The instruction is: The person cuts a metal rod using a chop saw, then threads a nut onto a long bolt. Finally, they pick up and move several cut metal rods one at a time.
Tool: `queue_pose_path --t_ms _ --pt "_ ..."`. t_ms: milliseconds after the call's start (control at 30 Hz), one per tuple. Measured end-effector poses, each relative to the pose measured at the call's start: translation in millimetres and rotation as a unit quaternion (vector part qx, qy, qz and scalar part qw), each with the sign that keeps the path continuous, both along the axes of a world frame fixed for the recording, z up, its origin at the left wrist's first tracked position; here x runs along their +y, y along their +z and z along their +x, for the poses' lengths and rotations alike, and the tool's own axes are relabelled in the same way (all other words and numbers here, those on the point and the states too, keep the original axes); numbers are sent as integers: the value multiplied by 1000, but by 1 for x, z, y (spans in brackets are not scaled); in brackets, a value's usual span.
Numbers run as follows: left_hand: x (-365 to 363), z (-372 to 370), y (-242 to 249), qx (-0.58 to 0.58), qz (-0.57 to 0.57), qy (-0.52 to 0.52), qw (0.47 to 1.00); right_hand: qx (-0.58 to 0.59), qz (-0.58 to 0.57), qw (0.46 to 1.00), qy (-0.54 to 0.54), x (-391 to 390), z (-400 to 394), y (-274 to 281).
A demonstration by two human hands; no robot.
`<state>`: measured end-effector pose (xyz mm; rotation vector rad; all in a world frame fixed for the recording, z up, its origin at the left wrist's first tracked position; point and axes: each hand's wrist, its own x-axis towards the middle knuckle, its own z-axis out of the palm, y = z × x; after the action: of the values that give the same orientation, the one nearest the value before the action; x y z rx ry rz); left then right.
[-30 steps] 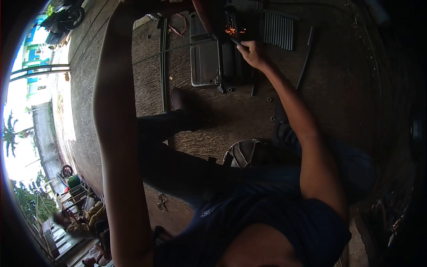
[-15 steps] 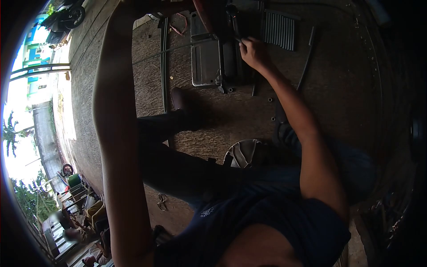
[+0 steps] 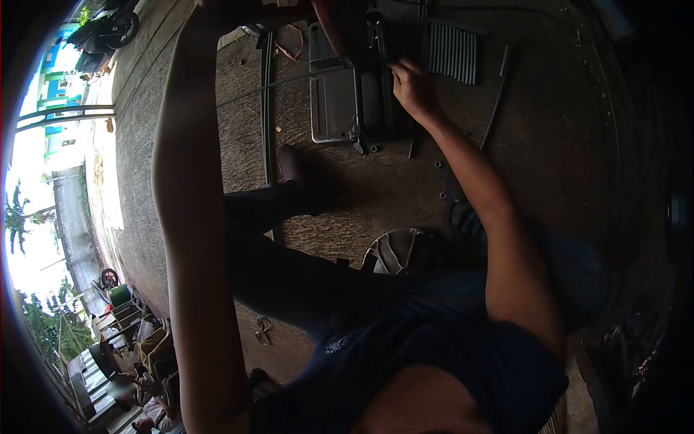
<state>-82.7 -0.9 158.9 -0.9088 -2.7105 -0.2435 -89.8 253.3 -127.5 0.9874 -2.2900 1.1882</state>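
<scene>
Change since earlier frames: sparks at the machine are gone; right hand [image 3: 409,85] has crept slightly up towards the clamp, fingers now pinched

Right grip: narrow, fingertips closed on the end of a thin dark metal rod [image 3: 385,58]

Rod axis: short, slanting up and left from the fingertips into the dark cut-off machine on its grey steel base [image 3: 332,94]

Left hand: out of view past the top edge; grip cannot be told

Nearer hand: right

Beside: row of cut grey tubes [image 3: 452,49], just right of the hand

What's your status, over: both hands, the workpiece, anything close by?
Right hand pinching a thin rod on the dark machine. Left hand out of frame, arm raised. Row of cut grey rods lying just beside the right hand.
</scene>
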Motion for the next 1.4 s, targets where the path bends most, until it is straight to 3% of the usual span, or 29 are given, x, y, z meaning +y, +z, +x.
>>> queue_pose_path --t_ms 67,167,300,400,467,700,767,800,867,967,1033,1067,1133,1267,1333,1400 --pt "7 9 6 -30 -27 112 993 13 7 1000 -7 0 -2 -3" --pt "15 12 15 -54 -58 159 984 8 30 999 -16 -1 -4 -7" --pt "0 4 4 -1 -66 85 994 26 20 999 -20 -2 -6 -9" --pt "-5 2 -1 -40 7 53 998 31 26 999 -27 -4 -7 -13" --pt "-5 1 -3 -109 115 15 987 30 34 998 -31 -4 -8 -15" --pt "-12 -5 -7 -163 168 31 972 -23 -27 999 -1 -3 -3 -8" --pt "-21 -13 -15 -190 243 9 951 -22 -27 999 4 -2 -3 -6" --pt "-9 -6 -6 -190 243 9 951 -21 -34 999 21 0 -4 -6" --pt "12 7 10 -95 32 102 990 -18 -41 998 37 1 -7 -13" --pt "9 3 10 -53 -6 47 997 -8 -72 997 39 0 -11 -31" --pt "2 -1 -1 -27 24 18 999 -228 -66 966 103 5 -13 -26" --pt "1 -1 -4 -2 53 -12 999 -228 -66 966 103 9 -16 -23" --pt "-4 -2 -5 -1 47 4 999 -340 28 924 174 18 -25 -15" --pt "0 -3 -1 -28 24 0 999 -366 -7 915 168 11 -30 -32" --pt "0 -4 2 -29 23 2 999 -243 -77 965 68 6 -17 -21" --pt "0 -4 4 -32 23 5 999 -193 -62 976 73 3 -17 -21"
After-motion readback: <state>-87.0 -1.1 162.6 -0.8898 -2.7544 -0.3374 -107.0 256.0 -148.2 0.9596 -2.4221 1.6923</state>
